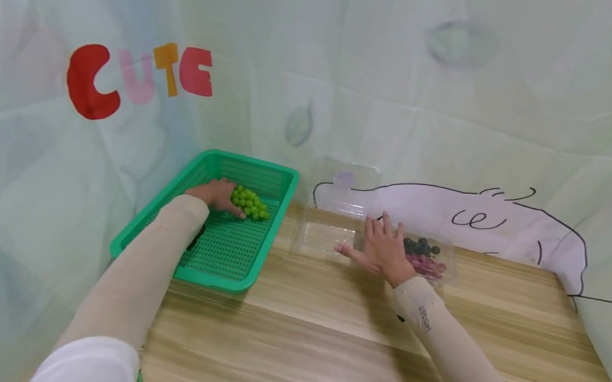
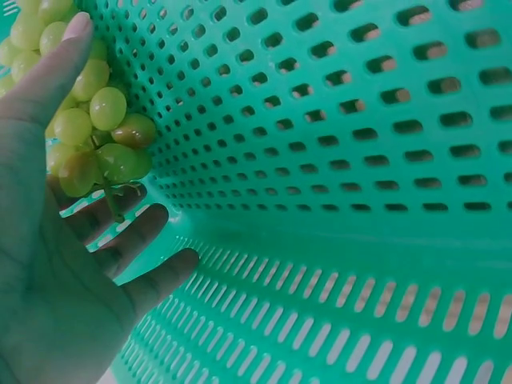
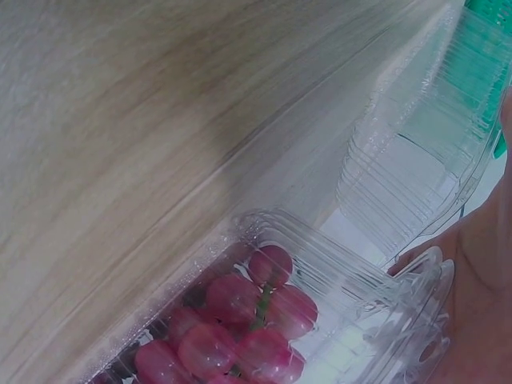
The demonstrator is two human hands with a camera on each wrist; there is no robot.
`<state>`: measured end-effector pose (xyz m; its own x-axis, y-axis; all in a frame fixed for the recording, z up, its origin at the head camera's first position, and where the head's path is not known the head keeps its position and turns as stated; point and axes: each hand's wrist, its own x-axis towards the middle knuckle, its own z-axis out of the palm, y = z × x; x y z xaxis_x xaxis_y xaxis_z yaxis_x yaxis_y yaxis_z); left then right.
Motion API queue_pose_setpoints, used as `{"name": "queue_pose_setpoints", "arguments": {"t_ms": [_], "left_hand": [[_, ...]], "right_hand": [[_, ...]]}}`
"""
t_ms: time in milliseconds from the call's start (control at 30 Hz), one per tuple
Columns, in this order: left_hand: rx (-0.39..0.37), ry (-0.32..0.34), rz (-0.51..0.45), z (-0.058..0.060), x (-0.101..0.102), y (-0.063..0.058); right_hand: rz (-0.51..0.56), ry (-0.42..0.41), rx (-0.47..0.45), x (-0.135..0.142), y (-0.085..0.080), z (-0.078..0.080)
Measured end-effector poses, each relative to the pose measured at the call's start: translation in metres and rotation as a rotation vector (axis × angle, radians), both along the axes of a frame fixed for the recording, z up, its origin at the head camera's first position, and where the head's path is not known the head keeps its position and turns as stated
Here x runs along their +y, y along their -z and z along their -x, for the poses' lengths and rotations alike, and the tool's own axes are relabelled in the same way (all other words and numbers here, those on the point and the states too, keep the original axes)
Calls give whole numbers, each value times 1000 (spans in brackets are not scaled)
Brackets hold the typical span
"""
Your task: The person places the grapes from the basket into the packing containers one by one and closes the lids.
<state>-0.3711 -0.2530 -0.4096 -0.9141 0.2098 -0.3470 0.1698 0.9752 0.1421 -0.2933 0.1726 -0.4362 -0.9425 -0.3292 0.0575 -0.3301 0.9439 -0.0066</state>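
A bunch of green grapes (image 1: pixel 250 202) lies in the green plastic basket (image 1: pixel 235 285). My left hand (image 1: pixel 219 195) holds the bunch from its left side. In the left wrist view, the thumb (image 2: pixel 54 74) crosses the front of these grapes and fingers pass behind them; the index finger is hidden. To the right, my right hand (image 1: pixel 384 248) has its fingers spread at the edge of a clear plastic box (image 1: pixel 448 272). Dark grapes (image 1: pixel 420 246) and pink-red grapes (image 3: pixel 210 350) are inside that box. Left of this hand stands another clear box (image 1: pixel 329 237) with its lid raised.
The wooden table (image 1: pixel 295 344) extends in front of the basket and boxes. A printed cloth (image 1: pixel 268 117) hangs behind and at the left, carrying coloured letters (image 1: pixel 196 71). The basket's left rim is close to this cloth.
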Motion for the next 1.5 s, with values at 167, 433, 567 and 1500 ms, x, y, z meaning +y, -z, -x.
{"name": "queue_pose_setpoints", "arguments": {"t_ms": [167,433,567,1500], "left_hand": [[-12,-7,-21,2,1,1],[-5,-30,-88,4,1,6],[2,-19,-124,3,5,6],[2,8,-119,4,15,5]], "right_hand": [[3,2,-6,0,-1,0],[-17,4,-12,-1,-1,1],[-12,0,-2,0,-1,0],[-3,16,-24,-1,-3,0]]}}
